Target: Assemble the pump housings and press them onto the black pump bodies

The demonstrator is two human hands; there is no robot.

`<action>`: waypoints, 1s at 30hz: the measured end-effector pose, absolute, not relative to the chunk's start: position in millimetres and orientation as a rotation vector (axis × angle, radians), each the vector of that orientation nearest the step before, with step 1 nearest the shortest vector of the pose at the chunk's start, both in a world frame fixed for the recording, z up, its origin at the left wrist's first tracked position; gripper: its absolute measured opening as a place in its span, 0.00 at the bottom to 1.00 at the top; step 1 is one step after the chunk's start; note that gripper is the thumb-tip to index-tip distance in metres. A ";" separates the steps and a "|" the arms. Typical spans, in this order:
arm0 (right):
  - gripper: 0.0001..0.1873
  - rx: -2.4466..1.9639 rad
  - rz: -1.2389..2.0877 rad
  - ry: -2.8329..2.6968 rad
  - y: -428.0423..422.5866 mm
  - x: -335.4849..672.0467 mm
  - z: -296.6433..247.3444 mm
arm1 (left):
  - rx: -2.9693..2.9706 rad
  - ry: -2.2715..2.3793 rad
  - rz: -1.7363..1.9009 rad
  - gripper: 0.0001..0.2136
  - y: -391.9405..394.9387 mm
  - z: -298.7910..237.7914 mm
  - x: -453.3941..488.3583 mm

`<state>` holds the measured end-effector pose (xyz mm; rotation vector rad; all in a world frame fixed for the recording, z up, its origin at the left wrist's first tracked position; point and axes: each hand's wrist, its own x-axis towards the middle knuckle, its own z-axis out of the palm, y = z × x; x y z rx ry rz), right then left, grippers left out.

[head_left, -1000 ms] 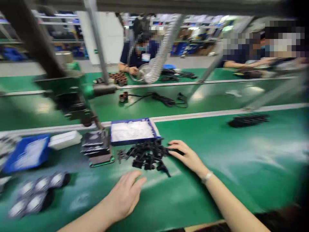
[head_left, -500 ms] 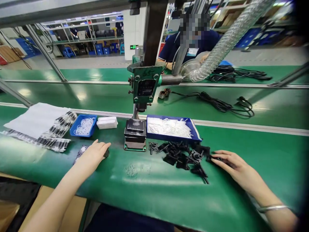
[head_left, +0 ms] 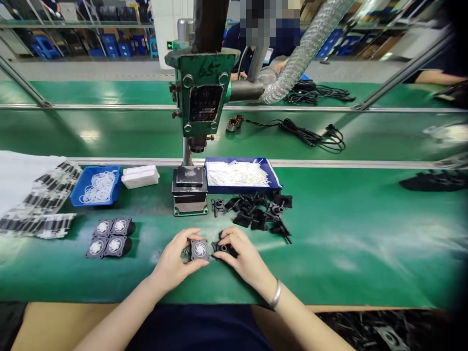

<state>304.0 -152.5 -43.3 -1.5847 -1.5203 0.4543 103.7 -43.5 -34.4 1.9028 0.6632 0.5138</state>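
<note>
Between the fingers and thumb of my left hand [head_left: 179, 258] is a square black housing [head_left: 200, 249] with a white swirl-shaped rotor in its middle. Close beside it, my right hand [head_left: 243, 253] pinches a black plastic bracket [head_left: 223, 248] with a round hub, partly hidden by my fingers. Both parts are held low over the green table, in front of the press. Several like housings [head_left: 109, 238] stand grouped at the left with their white rotors facing up. Behind my right hand lies a loose heap of black brackets [head_left: 252, 212].
A green bench press [head_left: 203, 92] stands over a black metal block [head_left: 190, 183]. Behind the heap is a blue tray [head_left: 241, 187] of thin white strips. To the left are a blue bin [head_left: 119, 185] of white rings and a white block [head_left: 141, 176]. A co-worker [head_left: 285, 36] sits opposite.
My left hand has come right from the grouped housings with one housing. My right hand has moved left from beside the heap with a bracket. The camera view has shifted rightward.
</note>
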 end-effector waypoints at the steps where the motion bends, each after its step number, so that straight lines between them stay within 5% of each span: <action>1: 0.09 -1.586 0.485 -1.535 -152.5 304.0 -48.1 | 1.891 0.657 0.513 0.28 -42.9 -35.0 103.1; 14: 0.09 -1.343 0.451 -1.657 -130.7 288.7 7.9 | 1.892 0.595 0.537 0.30 -40.6 -40.7 102.3; 30: 0.10 -1.365 0.399 -1.693 -125.0 271.6 -10.4 | 2.028 0.574 0.596 0.29 -41.2 -45.5 100.9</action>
